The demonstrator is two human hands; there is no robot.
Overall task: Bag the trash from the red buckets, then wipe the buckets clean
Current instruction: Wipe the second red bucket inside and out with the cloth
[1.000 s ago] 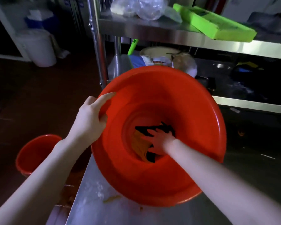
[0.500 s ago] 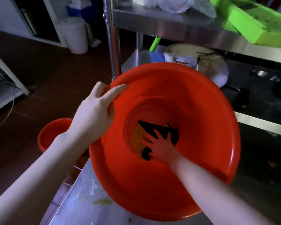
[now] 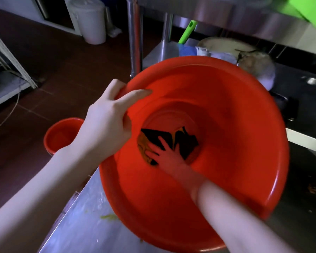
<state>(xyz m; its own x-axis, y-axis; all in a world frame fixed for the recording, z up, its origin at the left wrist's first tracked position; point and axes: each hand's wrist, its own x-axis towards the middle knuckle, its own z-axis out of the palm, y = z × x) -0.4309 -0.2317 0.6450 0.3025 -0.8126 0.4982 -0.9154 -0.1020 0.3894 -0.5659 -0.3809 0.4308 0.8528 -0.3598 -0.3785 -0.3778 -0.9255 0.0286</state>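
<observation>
- Head view, the only one:
- Bucket (image 3: pixel 235 125): big, red, centre of frame, tipped so its mouth faces the camera. Near edge sits on the table (image 3: pixel 77 232).
- Left hand (image 3: pixel 106 121): grips the bucket's left rim. One digit lies flat on the inner wall; the others curl over the rim to the outside. Forearm comes in from near left.
- Right hand (image 3: pixel 167 155): deep inside the bucket, at the bottom. Fingers straight and spread wide, palm down, pressing on the cloth (image 3: pixel 187 142). Not curled round it.
- Cloth: dark, crumpled, flat against the bucket floor under and beyond the right fingers. A yellow patch (image 3: pixel 141 145) shows at its left edge; cannot tell if it is part of the same cloth.
- Bucket inside: wall red and glossy, nothing but the cloth and hand visible in it.
- Second bucket (image 3: pixel 62 134): smaller, red, upright on the floor (image 3: pixel 49 73), left of the table and partly behind the left wrist. Its contents are too dark to tell.
- Table: steel, near left corner in view, with a small yellow-green scrap (image 3: pixel 109 217) just beside the bucket's near-left edge.
- Far side: steel post (image 3: pixel 134 33) holding up a shelf (image 3: pixel 217 13); a green handle (image 3: pixel 187 31) stands tilted beneath that shelf.
- Far left: white bin (image 3: pixel 91 21) on the floor, lid on.
- Left edge: white wire rack (image 3: pixel 9 61), cable trailing on the floor beside it.
</observation>
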